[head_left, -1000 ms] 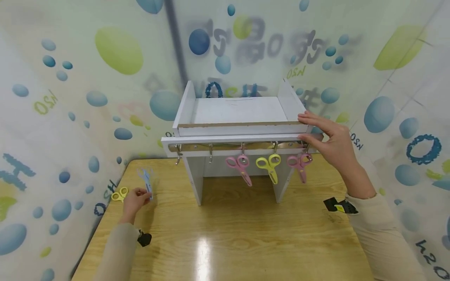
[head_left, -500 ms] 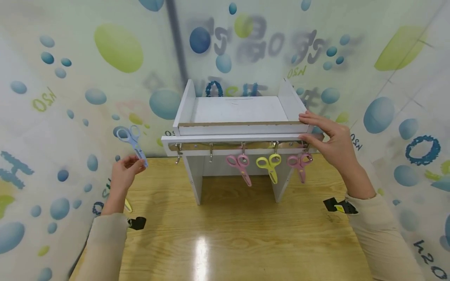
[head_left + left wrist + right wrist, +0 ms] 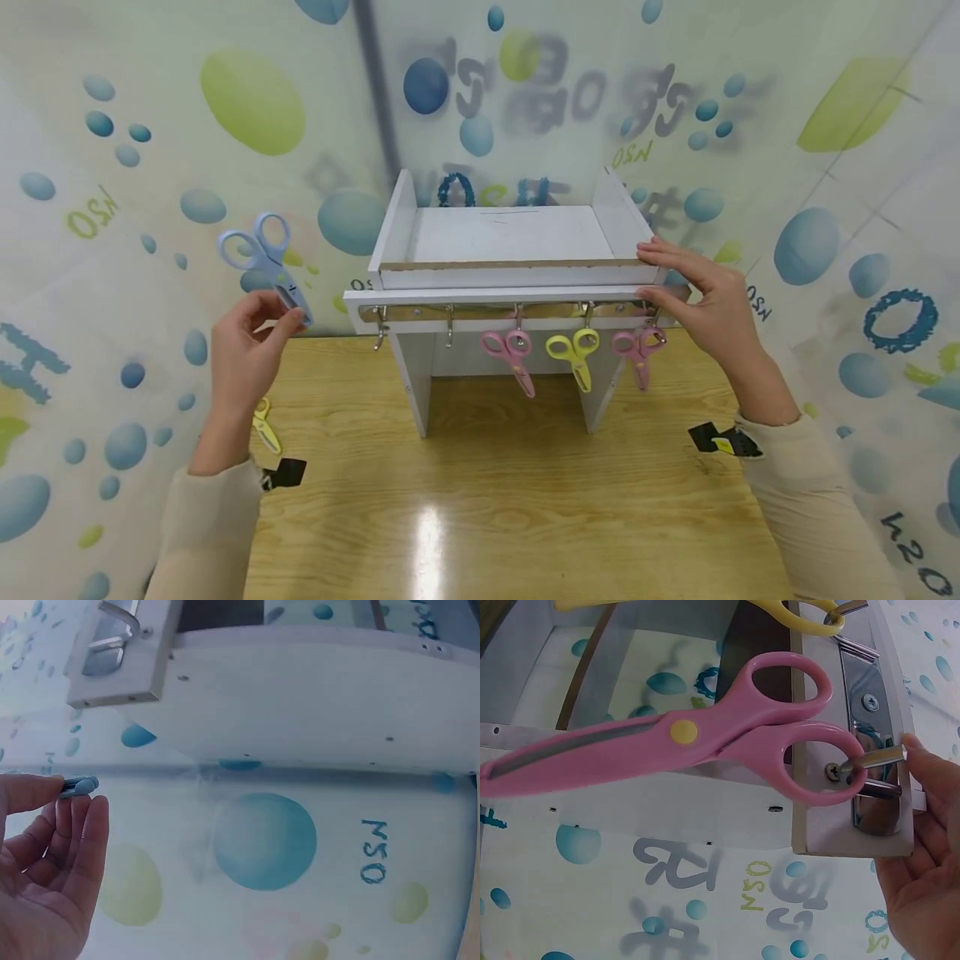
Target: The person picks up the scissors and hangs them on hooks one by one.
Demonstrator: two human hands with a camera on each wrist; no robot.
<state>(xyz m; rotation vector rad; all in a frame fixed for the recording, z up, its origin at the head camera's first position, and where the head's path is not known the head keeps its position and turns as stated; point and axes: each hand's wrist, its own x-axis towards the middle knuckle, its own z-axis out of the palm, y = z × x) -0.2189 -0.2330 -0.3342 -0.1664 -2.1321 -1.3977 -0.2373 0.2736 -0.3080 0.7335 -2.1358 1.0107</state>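
Observation:
My left hand [image 3: 249,350] pinches a pair of blue scissors [image 3: 272,265] by the blade end, handles up, above the table's left side. In the left wrist view only the tip of the blue scissors [image 3: 79,786] shows between thumb and fingers. My right hand [image 3: 705,302] grips the right end of a white shelf [image 3: 517,277], thumb in front and fingers on top. From the shelf's hook rail [image 3: 472,314] hang pink scissors [image 3: 512,357], yellow scissors [image 3: 573,357] and more pink scissors [image 3: 640,354] at the right end. Two hooks on the left hold nothing.
Another pair of yellow scissors [image 3: 266,429] lies on the wooden table [image 3: 480,517], partly behind my left wrist. The shelf stands on two side panels near the patterned back wall [image 3: 337,125]. Similar walls close in on the left and right.
My left hand has lifted the blue scissors off the table's left side, up and toward me. The right hand stays at the shelf's right end.

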